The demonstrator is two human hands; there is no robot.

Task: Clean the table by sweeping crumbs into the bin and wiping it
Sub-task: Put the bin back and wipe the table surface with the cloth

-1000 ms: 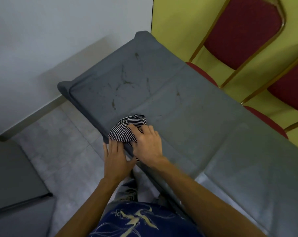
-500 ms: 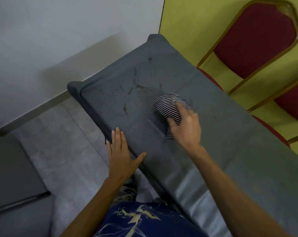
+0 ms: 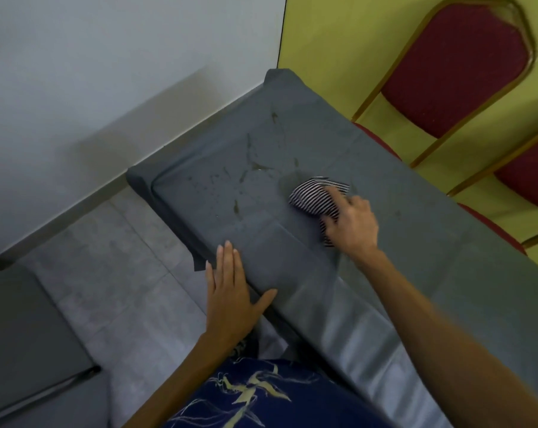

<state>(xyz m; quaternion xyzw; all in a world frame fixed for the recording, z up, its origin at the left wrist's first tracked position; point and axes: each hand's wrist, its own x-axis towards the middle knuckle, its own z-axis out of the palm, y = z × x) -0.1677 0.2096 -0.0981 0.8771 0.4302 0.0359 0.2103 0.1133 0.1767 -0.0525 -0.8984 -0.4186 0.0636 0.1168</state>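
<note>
Fingers (image 3: 343, 208) on cloth (image 3: 311, 196), stained table (image 3: 416, 248)

Right hand (image 3: 352, 225) hides the near part of the striped cloth (image 3: 312, 196), fingers (image 3: 338, 197) a blur, desk (image 3: 416, 273) runs off the right edge, dark marks (image 3: 237, 206) too small to tell crumbs from stains.

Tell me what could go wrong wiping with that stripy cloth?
The right hand holds the striped cloth close to dark marks; it might smear them instead of lifting them. The grey table cover looks loose, and the left hand rests only at its near edge, so it may bunch up.
</note>
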